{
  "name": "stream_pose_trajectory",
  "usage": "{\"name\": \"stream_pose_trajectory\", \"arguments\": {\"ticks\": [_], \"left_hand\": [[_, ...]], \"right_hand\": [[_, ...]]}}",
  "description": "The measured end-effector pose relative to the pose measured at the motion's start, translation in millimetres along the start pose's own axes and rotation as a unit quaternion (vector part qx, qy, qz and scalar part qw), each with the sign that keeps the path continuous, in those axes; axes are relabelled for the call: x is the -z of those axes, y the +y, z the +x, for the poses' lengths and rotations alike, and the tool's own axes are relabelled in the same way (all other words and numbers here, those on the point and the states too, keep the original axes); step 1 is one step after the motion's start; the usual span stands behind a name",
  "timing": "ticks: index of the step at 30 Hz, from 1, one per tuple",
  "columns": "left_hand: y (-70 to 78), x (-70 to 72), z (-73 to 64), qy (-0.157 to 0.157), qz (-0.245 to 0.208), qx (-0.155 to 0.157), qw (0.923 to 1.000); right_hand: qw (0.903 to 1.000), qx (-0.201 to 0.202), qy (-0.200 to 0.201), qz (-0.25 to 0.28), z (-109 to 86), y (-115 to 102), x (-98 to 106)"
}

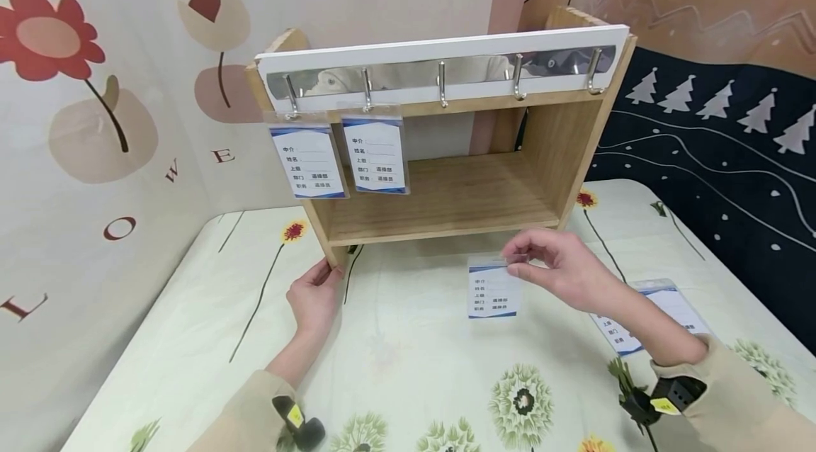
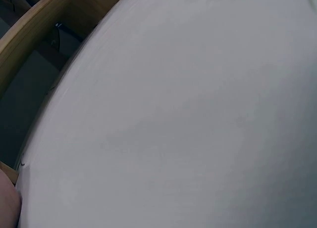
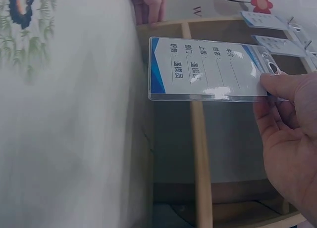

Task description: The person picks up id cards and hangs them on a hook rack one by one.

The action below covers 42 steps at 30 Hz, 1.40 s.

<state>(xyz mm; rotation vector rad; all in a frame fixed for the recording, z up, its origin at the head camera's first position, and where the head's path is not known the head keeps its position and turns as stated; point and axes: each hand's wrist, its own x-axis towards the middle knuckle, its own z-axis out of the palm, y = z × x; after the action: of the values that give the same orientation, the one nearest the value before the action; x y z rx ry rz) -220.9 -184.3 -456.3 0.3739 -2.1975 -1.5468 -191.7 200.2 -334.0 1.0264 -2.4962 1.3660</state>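
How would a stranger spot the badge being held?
Find the wooden shelf with hooks. Below its right half in the head view, the right grip pinches the badge by its top. Unlike the two hanging badges and the flat badge on the cloth, it's in midair.

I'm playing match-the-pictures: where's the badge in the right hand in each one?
Head: the badge is below and right of the middle, in the right hand.
Left wrist: not in it.
Right wrist: above and right of the middle, turned sideways.
Shared landmark: the wooden shelf, top left in the left wrist view.
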Motion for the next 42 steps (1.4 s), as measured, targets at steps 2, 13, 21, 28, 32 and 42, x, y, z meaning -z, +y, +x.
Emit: {"name": "stream_pose_trajectory", "arguments": {"ticks": [2,13,21,28,32,42], "left_hand": [[0.1,0.4,0.0,0.000,-0.001,-0.001,1.0000],[0.9,0.2,-1.0,-0.004,0.005,0.006,1.0000],[-0.5,-2.3,0.2,0.000,-0.001,-0.003,1.0000],[1.7,-2.3,0.8,0.002,-0.004,-0.001,1.0000],[2.0,-1.9,1.3,0.004,-0.006,-0.002,1.0000],[0.4,0.4,-0.5,-0.001,0.002,0.006,1.0000]], "right_hand": [[0.9999,0.013,0.002,0.000,3.0,-4,1],[0.9980,0.055,0.029,0.012,18.6,-12,4],[0.9936,0.109,0.033,0.001,33.9,-19,3],[0.9880,0.151,0.031,-0.001,52.4,-31,8],[0.9876,0.147,0.054,0.004,62.0,-38,10],[0.9834,0.116,0.138,0.009,77.0,-45,9]]}}
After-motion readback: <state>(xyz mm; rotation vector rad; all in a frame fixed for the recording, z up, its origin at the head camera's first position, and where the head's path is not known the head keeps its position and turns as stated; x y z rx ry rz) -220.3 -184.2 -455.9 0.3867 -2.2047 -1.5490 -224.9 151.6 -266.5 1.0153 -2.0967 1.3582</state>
